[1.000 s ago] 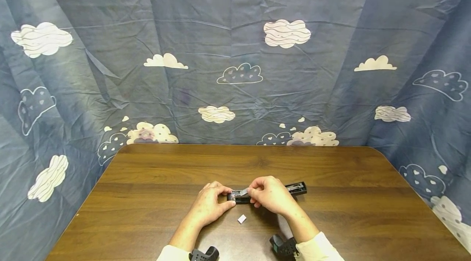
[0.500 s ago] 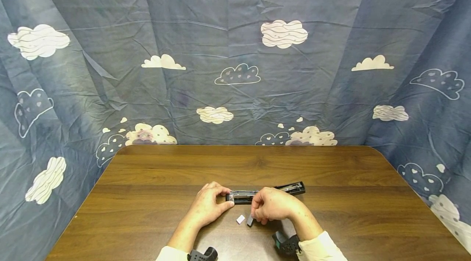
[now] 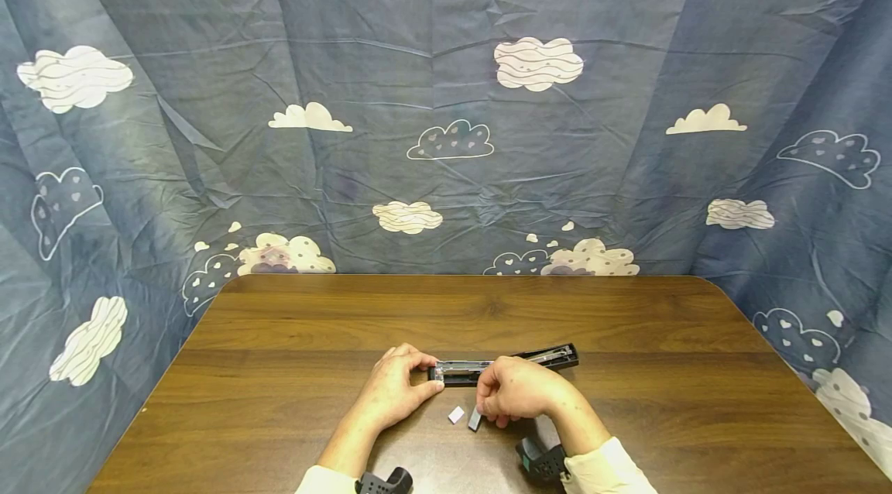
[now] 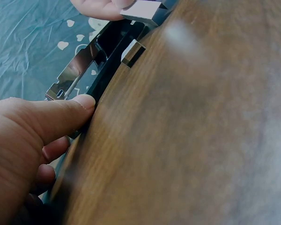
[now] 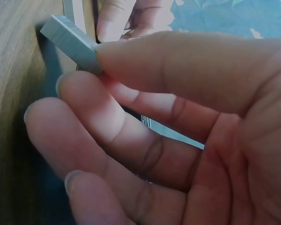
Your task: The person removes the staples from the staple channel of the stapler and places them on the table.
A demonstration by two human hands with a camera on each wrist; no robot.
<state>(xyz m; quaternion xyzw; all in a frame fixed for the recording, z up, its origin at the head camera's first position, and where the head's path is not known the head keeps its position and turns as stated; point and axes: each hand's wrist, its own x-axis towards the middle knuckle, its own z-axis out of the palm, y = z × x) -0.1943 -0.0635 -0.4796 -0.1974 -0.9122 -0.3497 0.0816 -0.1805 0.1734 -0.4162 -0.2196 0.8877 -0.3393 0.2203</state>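
Observation:
A black stapler [image 3: 456,380] lies swung wide apart on the table, its metal magazine [image 4: 77,70] showing. My left hand [image 3: 396,385] grips one end of it between thumb and fingers. On the near side of the stapler, my right hand [image 3: 519,389] pinches a grey strip of staples [image 5: 70,42] between thumb and index finger, low over the tabletop. Its other fingers are curled, seen close in the right wrist view. Just left of that strip, a shorter piece of staples [image 3: 456,415] lies on the wood.
The brown wooden table [image 3: 293,324] reaches back to a blue curtain [image 3: 446,91] printed with clouds. The stapler's other arm [image 3: 557,356] angles out to the right, beyond my right hand. A black wrist device [image 3: 540,461] sits on my right wrist.
My right hand has drawn the strip of staples away from the stapler's magazine, toward me and down beside the shorter piece. The left hand keeps its grip on the stapler.

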